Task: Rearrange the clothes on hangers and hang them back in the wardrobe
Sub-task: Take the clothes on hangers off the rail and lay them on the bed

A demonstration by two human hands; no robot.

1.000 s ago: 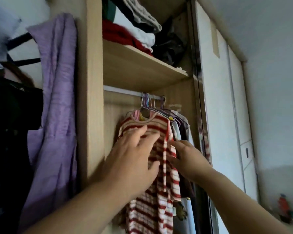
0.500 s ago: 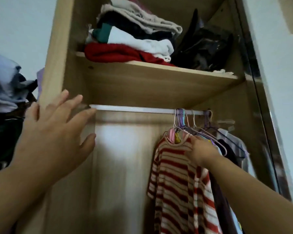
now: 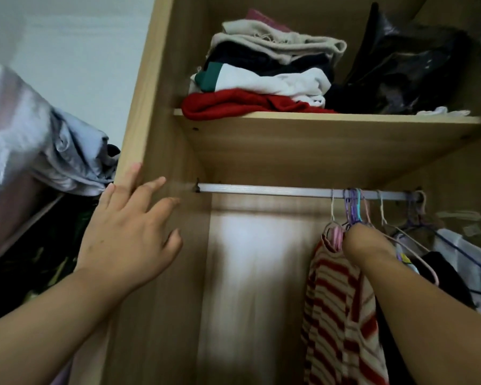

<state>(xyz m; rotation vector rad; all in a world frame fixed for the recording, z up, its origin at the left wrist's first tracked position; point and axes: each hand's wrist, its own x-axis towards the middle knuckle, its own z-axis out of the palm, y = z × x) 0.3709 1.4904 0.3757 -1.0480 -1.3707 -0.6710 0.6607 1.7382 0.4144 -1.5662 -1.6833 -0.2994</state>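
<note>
A red and cream striped top (image 3: 342,318) hangs from a pale hanger on the metal rail (image 3: 264,189) inside the wooden wardrobe (image 3: 156,79). My right hand (image 3: 364,245) is up at the top's collar among a bunch of purple and teal hanger hooks (image 3: 354,207); its fingers are hidden behind the hand. My left hand (image 3: 128,240) is spread with straight fingers at the wardrobe's left side panel, fingertips near the front edge. More hung clothes, white and dark, crowd the rail's right end (image 3: 456,259).
Folded clothes, red, white, dark and beige (image 3: 261,76), are stacked on the shelf above the rail, beside a black plastic bag (image 3: 406,65). Outside the wardrobe on the left hang a pale blue garment (image 3: 39,140) and dark clothes. The rail's left half is bare.
The view tilted up to the shelf. My left hand left the striped top and went to the left panel. My right hand rose from the top's front to its collar and hooks.
</note>
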